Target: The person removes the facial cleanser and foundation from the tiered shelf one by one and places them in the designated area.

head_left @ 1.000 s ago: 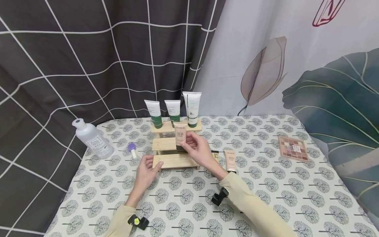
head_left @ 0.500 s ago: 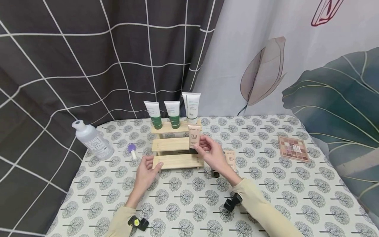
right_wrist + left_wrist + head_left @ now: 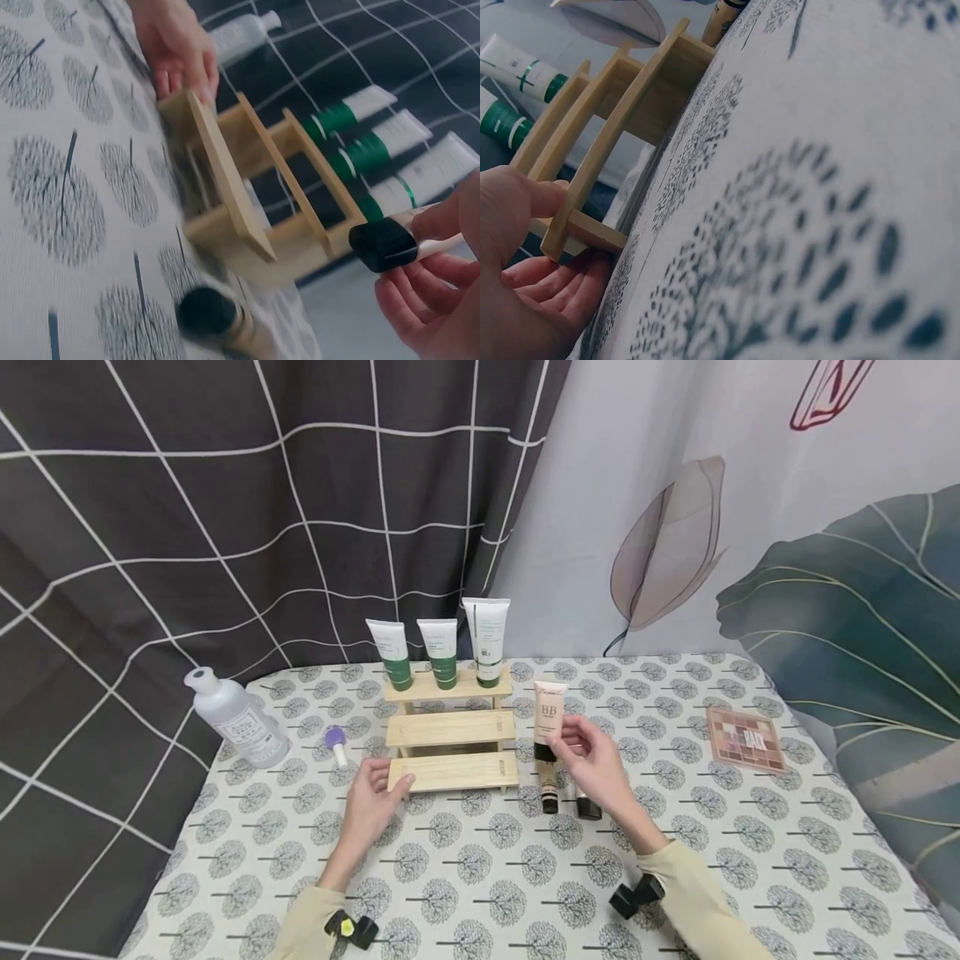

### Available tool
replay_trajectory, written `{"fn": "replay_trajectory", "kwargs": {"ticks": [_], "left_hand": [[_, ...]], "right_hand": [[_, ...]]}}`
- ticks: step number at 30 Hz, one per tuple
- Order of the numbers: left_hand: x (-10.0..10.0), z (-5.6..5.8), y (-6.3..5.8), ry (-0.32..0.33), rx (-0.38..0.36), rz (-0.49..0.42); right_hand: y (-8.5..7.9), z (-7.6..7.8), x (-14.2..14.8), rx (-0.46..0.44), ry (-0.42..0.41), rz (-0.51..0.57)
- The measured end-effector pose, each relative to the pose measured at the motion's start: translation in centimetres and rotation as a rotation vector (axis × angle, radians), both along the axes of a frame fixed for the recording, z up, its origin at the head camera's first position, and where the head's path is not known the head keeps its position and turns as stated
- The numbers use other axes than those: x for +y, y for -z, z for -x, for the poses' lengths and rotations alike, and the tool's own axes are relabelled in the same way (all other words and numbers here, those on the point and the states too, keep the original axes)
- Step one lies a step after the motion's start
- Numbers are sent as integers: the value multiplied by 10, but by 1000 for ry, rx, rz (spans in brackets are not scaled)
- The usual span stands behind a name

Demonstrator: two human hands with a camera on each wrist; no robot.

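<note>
The right hand (image 3: 594, 762) is moving a pinched tube (image 3: 550, 712) away from, not onto, the rack (image 3: 450, 728) the left hand (image 3: 372, 797) is pinching.

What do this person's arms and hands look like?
Pale yellow long sleeves on both arms, with a small, boxy black device near each cuff; the left one bears a yellow mark. The left hand and right hand wear no gloves.
</note>
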State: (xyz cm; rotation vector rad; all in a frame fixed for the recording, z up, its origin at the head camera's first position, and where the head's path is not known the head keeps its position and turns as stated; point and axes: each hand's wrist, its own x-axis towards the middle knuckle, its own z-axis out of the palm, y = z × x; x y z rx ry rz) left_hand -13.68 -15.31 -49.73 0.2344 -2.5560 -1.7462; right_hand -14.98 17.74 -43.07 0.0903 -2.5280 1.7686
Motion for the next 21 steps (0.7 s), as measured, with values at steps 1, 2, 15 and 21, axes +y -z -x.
{"fn": "replay_trajectory", "kwargs": {"ticks": [1,2,15,21], "left_hand": [[0,0,1,-1,0,3],[0,0,1,-1,1,4],[1,0,1,-1,10,-10],[0,2,3,-9,-2,4]], "right_hand": [[0,-2,6,-10,7,-2],[0,-3,11,-21,10,-5],[0,-17,74,-98,68,-118],[8,-28,89,-93,73,-203]]}}
